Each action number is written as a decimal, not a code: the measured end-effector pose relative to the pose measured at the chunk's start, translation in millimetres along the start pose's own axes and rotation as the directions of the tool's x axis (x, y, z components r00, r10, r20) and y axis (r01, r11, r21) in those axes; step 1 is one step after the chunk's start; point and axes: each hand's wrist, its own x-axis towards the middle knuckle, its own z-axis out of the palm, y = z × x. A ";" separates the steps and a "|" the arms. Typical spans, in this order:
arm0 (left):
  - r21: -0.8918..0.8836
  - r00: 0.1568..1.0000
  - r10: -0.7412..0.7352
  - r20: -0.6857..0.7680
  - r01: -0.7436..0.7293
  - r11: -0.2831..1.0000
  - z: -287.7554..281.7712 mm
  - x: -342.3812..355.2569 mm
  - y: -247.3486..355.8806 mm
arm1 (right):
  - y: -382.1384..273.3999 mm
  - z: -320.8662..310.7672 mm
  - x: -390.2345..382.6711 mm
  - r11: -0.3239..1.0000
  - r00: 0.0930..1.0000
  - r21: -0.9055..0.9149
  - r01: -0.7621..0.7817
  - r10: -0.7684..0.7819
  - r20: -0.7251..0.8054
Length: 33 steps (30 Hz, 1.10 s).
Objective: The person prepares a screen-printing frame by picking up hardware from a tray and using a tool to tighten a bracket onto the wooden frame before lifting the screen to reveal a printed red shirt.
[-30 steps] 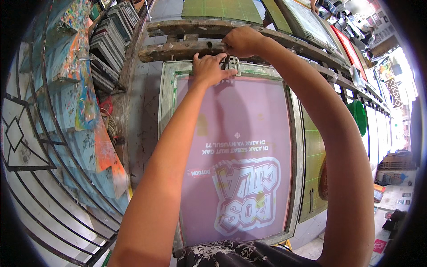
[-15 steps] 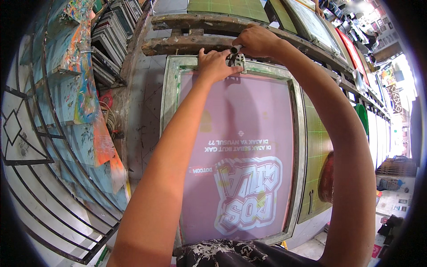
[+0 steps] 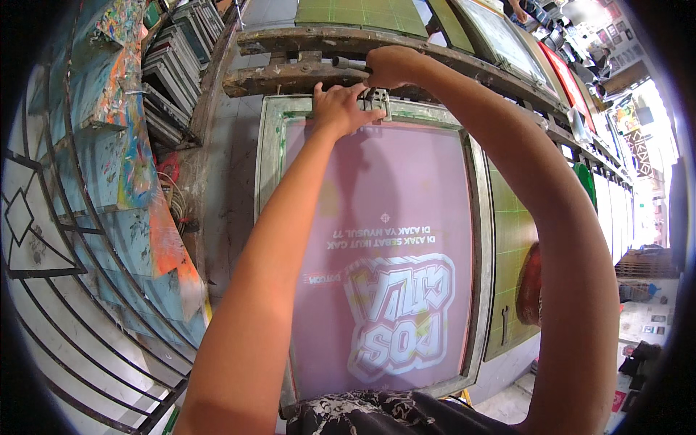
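A screen printing frame (image 3: 476,239) with a pale metal border and mauve mesh (image 3: 362,188) lies below my arms. At its far edge sits a metal hinge clamp (image 3: 380,107) with holes in it. My left hand (image 3: 338,109) rests there with fingers spread, its thumb against the clamp and its fingertips toward the wooden rail (image 3: 283,77). Just beyond, my right hand (image 3: 395,67) is closed round a dark metal tube-shaped tool (image 3: 351,65), whose end sticks out to the left. The tool's far end is hidden by the hand.
A green gridded board (image 3: 511,217) extends along the right, carrying a wrench (image 3: 506,325) and a reddish-brown round object (image 3: 531,286). Stacked frames (image 3: 177,69) and paint-splashed blue steps (image 3: 109,181) stand at left, near a black metal railing (image 3: 43,275).
My right hand has turned the tube-shaped tool, so its end now points left instead of toward me. My left hand stays by the clamp. The whole view has shifted slightly.
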 end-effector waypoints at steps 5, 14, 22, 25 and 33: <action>-0.048 1.000 0.009 -0.004 -0.010 0.999 1.4 2.1 -1.9 | 41.3 -4.5 -26.3 0.987 0.962 -0.021 0.158 -0.158 -0.223; -0.062 1.000 0.012 -0.019 -0.013 0.998 -0.4 -0.6 -0.3 | 46.2 6.5 -36.4 0.982 0.978 -0.102 0.159 -0.171 -0.121; -0.087 0.999 0.029 -0.046 -0.033 0.996 7.1 2.4 -3.9 | 41.8 10.3 -30.8 0.954 0.968 -0.212 0.211 -0.234 -0.091; -0.061 0.995 0.022 -0.093 -0.028 0.998 7.2 -0.3 -13.2 | 32.8 5.1 -29.8 0.934 0.940 -0.212 0.286 -0.317 -0.129; -0.075 0.999 0.011 0.030 -0.009 0.997 -0.7 1.4 0.3 | 53.4 27.6 -16.7 0.900 0.892 -0.225 0.374 -0.415 -0.179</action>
